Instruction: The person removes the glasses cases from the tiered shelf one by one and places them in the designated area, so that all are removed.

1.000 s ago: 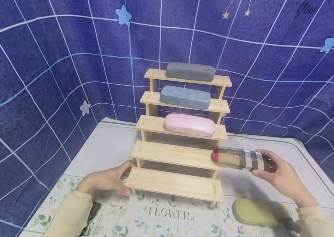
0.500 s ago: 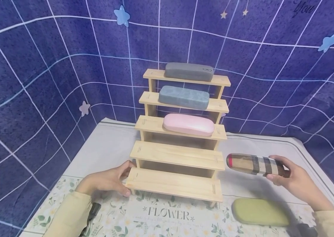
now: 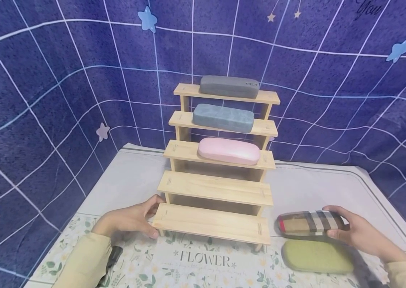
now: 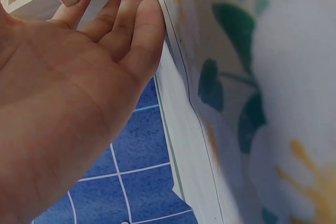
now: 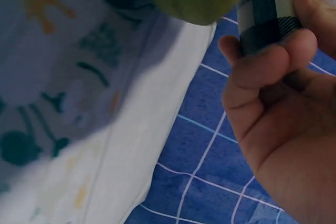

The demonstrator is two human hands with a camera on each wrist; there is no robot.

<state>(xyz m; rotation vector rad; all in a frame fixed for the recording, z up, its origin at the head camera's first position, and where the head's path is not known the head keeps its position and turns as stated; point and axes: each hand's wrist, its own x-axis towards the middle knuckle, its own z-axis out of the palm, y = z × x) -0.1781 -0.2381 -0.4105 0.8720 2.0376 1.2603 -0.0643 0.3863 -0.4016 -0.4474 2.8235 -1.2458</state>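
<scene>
My right hand (image 3: 359, 232) grips the right end of a plaid glasses case (image 3: 305, 223) with a red stripe, low at the right of the stepped wooden rack. Right behind a green glasses case (image 3: 317, 256), it looks at or near the table; contact cannot be told. In the right wrist view my fingertips (image 5: 302, 43) and thumb pinch the plaid case (image 5: 268, 11). My left hand (image 3: 132, 218) holds the lower left end of the wooden rack (image 3: 212, 224), thumb in front and fingers behind. The rack bears a pink case (image 3: 229, 151), a blue case (image 3: 223, 118) and a grey case (image 3: 229, 87).
The rack stands on a white table (image 3: 318, 184) with a flowered cloth (image 3: 210, 276) in front. Behind and around hangs a blue curtain (image 3: 80, 88) with a white grid and stars. A dark object (image 3: 114, 258) shows beside the left sleeve.
My right hand has carried the plaid glasses case away from the rack's second-lowest tier, to the right and down toward the green case. My left hand has stayed on the rack.
</scene>
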